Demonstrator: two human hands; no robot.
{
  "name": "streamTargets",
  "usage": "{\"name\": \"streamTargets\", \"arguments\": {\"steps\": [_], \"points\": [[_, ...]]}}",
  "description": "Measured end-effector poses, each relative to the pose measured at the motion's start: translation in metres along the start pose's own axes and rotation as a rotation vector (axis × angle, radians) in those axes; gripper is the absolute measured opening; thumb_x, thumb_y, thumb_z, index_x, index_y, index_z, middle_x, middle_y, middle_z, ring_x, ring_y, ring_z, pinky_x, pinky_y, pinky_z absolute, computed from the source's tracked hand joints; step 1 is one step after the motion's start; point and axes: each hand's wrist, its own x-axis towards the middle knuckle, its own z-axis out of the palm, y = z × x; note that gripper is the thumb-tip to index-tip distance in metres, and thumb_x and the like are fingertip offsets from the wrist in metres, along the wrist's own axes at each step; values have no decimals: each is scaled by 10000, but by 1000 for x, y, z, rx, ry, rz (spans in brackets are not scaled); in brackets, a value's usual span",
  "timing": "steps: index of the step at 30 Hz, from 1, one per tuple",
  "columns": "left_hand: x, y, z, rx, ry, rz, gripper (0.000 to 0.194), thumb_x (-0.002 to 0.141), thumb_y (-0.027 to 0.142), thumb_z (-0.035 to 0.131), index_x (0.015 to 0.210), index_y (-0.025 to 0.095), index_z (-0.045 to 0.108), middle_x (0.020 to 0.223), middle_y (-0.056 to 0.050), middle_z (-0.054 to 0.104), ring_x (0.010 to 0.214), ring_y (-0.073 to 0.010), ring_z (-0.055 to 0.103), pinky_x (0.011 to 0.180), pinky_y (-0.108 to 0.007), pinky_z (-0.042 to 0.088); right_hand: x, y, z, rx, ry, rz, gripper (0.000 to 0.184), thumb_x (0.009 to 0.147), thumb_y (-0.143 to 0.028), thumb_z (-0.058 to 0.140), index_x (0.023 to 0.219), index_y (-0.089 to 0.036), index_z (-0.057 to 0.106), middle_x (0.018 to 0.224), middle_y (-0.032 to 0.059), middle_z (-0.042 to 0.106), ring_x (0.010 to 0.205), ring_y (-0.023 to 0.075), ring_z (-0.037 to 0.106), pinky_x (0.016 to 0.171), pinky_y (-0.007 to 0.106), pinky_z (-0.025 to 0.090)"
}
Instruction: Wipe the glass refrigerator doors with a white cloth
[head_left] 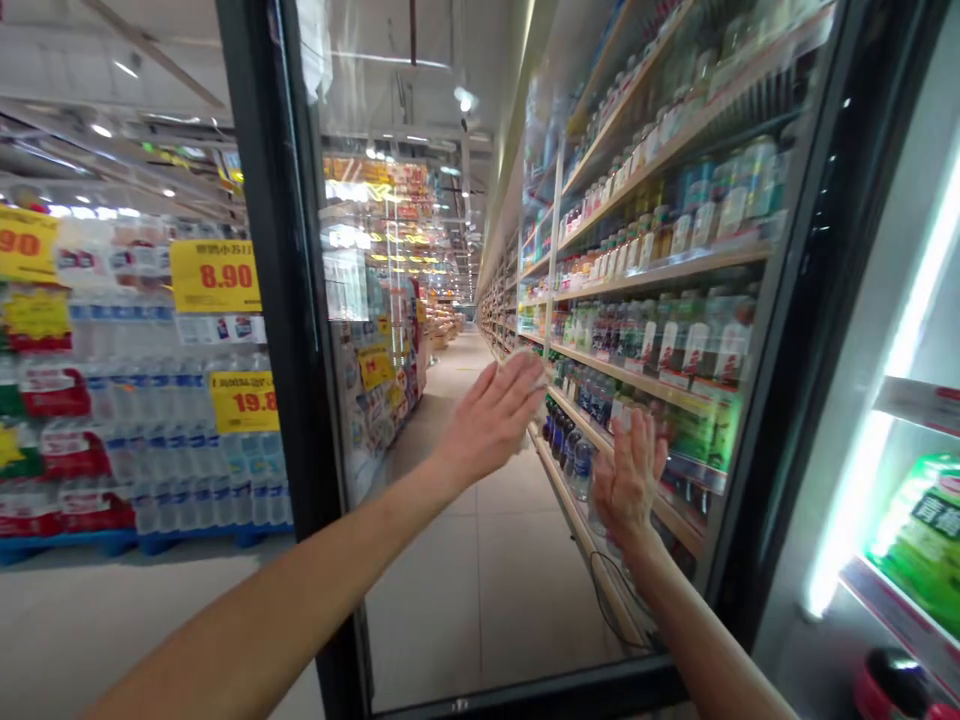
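A glass door (424,610) with a black frame (289,300) stands open in front of me. My left hand (491,415) lies flat against the pane near its middle, over a pale cloth (528,437). Only the edges of the cloth show around the fingers, slightly blurred. To the right and a little lower, my right hand (628,478) is raised with its palm toward the glass and its fingers stretched out. Nothing shows in it. Whether its palm touches the pane, I cannot tell.
Through or in the glass, long shelves of bottles (660,260) run along the right. Packed water bottles (187,450) stand on a blue pallet (150,540) at left, under yellow price signs (217,276). Close on the right, a lit cooler shelf holds a green package (922,540).
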Motion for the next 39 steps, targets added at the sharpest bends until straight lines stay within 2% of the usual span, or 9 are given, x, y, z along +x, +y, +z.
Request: {"name": "streamTargets", "arguments": {"steps": [6, 12, 18, 20, 24, 31, 33, 37, 39], "points": [[-3, 36, 12, -105, -137, 458, 331, 875, 263, 376, 1167, 181, 511, 1381, -38, 386, 1305, -185, 287, 1071, -360, 244, -3, 20, -8, -22, -30, 31, 521, 844, -265, 372, 1353, -194, 292, 1413, 145, 317, 1329, 265, 238, 1041, 532, 193], [41, 23, 18, -37, 21, 74, 369, 873, 210, 377, 1228, 147, 454, 1408, -82, 333, 1322, -243, 238, 1076, -424, 212, -5, 40, -15, -61, -19, 75, 517, 846, -261, 383, 1351, -193, 295, 1410, 151, 320, 1327, 265, 245, 1036, 544, 193], [33, 60, 34, -110, -51, 474, 329, 892, 241, 340, 1149, 158, 528, 1345, -47, 436, 1289, -202, 317, 1064, -370, 261, -5, 55, -22, -98, -31, 53, 495, 848, -273, 362, 1333, -180, 324, 1394, 152, 348, 1318, 260, 268, 1034, 547, 199], [46, 60, 37, -108, -26, 414, 339, 890, 232, 344, 1177, 151, 506, 1359, -60, 415, 1292, -211, 311, 1061, -384, 260, -5, 62, -25, -114, -32, 63, 492, 845, -271, 357, 1328, -181, 330, 1398, 147, 342, 1320, 259, 262, 1034, 547, 200], [77, 60, 40, -83, 35, 152, 365, 880, 202, 368, 1224, 122, 460, 1385, -111, 365, 1305, -248, 279, 1062, -421, 234, -4, 79, -32, -148, -29, 98, 499, 840, -276, 361, 1329, -184, 330, 1403, 147, 330, 1323, 261, 251, 1035, 541, 199], [74, 108, 63, -229, -30, 556, 262, 866, 225, 399, 1015, 170, 607, 1246, -44, 533, 1234, -187, 398, 1050, -364, 277, -4, 103, -44, -193, -12, 103, 504, 839, -273, 380, 1333, -189, 329, 1398, 146, 343, 1314, 271, 272, 1034, 550, 190], [94, 104, 63, -222, -17, 498, 279, 864, 199, 395, 1064, 162, 586, 1266, -54, 516, 1242, -186, 389, 1054, -368, 268, -5, 109, -47, -212, 4, 111, 491, 844, -286, 374, 1323, -178, 346, 1395, 152, 348, 1315, 273, 270, 1032, 547, 195], [130, 99, 62, -160, 30, 207, 349, 881, 186, 355, 1187, 109, 503, 1361, -107, 402, 1286, -238, 317, 1055, -416, 243, -8, 122, -54, -249, 16, 129, 485, 848, -302, 366, 1310, -154, 364, 1391, 164, 350, 1315, 271, 271, 1033, 537, 201], [127, 112, 69, -184, 18, 278, 344, 881, 192, 357, 1173, 108, 517, 1338, -100, 435, 1275, -233, 336, 1052, -405, 250, -8, 128, -58, -263, 15, 138, 485, 848, -306, 363, 1308, -152, 366, 1391, 165, 350, 1313, 271, 277, 1031, 536, 203]]}}
